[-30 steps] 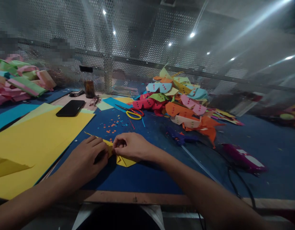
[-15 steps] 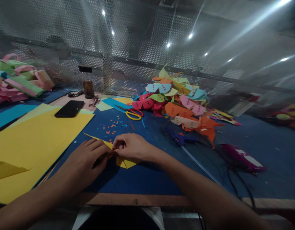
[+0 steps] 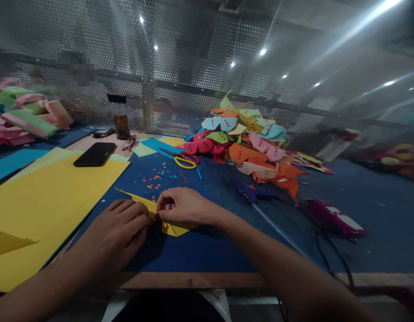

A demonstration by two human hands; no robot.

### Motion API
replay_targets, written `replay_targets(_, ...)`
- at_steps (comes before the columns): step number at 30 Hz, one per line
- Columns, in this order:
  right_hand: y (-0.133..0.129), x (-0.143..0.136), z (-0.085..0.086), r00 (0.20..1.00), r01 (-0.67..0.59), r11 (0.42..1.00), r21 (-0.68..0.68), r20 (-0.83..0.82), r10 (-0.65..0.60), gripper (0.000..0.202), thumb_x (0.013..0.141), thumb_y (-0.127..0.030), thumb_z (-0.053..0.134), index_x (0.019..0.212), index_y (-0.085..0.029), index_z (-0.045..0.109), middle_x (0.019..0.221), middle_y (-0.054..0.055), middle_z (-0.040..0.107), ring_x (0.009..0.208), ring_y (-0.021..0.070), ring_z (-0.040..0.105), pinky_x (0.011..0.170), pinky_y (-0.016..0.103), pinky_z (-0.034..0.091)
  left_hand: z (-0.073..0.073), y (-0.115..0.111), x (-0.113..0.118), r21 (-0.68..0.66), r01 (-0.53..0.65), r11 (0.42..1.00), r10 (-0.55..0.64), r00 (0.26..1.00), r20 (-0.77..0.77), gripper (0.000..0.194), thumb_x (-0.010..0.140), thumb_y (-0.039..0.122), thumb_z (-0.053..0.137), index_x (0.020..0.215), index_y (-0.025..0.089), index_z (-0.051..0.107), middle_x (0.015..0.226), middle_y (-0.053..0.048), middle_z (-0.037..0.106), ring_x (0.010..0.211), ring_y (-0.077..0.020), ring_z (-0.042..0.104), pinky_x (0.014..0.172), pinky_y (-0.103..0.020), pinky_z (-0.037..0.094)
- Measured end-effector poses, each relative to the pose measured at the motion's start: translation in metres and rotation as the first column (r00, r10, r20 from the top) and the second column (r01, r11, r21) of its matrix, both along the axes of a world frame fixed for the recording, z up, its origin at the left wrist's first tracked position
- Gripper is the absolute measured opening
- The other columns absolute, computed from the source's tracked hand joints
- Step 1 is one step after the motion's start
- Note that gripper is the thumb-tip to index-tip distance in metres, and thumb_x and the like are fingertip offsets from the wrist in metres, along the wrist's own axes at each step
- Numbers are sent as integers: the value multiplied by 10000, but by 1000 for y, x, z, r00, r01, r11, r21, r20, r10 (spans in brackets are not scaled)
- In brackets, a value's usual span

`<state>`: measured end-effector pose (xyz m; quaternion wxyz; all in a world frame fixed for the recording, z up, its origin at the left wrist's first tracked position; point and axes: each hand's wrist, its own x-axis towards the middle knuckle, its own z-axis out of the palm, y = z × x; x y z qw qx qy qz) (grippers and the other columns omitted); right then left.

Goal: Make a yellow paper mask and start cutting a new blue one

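Note:
A folded piece of yellow paper (image 3: 176, 229) lies on the blue table surface close in front of me, its thin pointed end reaching to the upper left. My right hand (image 3: 180, 205) pinches it near the middle with thumb and forefinger. Beside it, my left hand (image 3: 128, 223) has its fingers curled over the left part of the paper, and the tips are partly hidden. Scissors with red and yellow handles (image 3: 185, 162) rest farther back, beyond scattered small paper bits (image 3: 155, 179).
Large yellow sheets (image 3: 59, 192) lie at left, with a black phone (image 3: 94, 154) on them. Behind stands a jar (image 3: 120, 118). Colourful folded paper shapes (image 3: 250, 154) are heaped at the back right. A blue glue gun (image 3: 249, 192) and a purple pouch-like object (image 3: 336, 219) with cords lie right.
My left hand has shifted slightly left and down along the paper, baring more of its yellow edge. My right hand keeps its pinch. The whole view has shifted a little.

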<state>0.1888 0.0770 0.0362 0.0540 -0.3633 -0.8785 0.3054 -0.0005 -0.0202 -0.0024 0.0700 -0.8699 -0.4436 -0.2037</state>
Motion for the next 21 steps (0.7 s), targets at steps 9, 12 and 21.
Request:
replay_targets(9,-10,-3,0,999,35,995,93,5,-35,136,710,-273,651,829,-241,708,808,-33,701,695,121,585,565,227,331,-1,-7,-1,68,21,997,-26,997,69,286,902,112,454,927,241,709,906,-57,700,823,-209,635,791,-354,497)
replay_targets(12,-13,-4,0,998,55,991,120,13,-57,136,692,-290,662,812,-244,705,818,-27,699,693,126,577,570,234,333,-1,-10,-2,92,35,995,-40,998,52,295,888,84,455,940,238,702,919,-59,710,815,-210,646,776,-352,507)
replay_targets(21,-13,-7,-1,996,80,990,119,31,-84,119,692,-313,650,777,-245,697,827,-23,708,672,126,568,564,238,320,-1,-11,-3,98,41,994,-42,999,0,300,880,68,433,987,219,668,942,-63,717,780,-213,658,710,-348,527)
